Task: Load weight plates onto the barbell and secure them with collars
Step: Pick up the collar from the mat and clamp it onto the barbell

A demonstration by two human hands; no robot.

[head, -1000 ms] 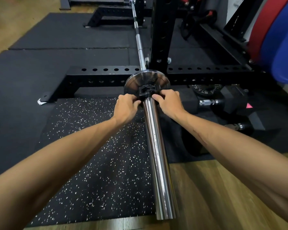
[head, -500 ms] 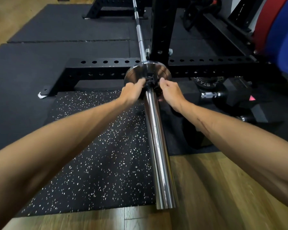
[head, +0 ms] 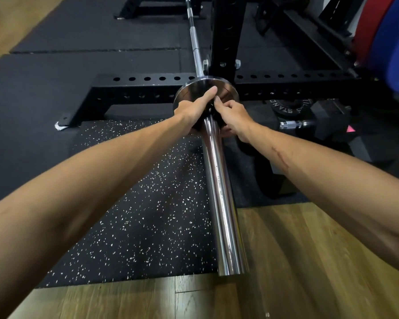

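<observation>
Chrome barbell sleeve [head: 221, 203] running from bottom centre up to small steel plate [head: 189, 89]. Left hand [head: 191, 111] and right hand [head: 234, 116] both gripping black collar [head: 211, 110] against plate face, one either side of sleeve. Speckled mat [head: 129, 215] beneath; black rack base [head: 134, 87] behind.

A: Any text you can read?
B: One spot only. Black weight plate [head: 286, 106] on the floor, right of centre: raised letters, upside down, roughly "STAND". The rest is cut off, so you can't confirm a brand.
</observation>
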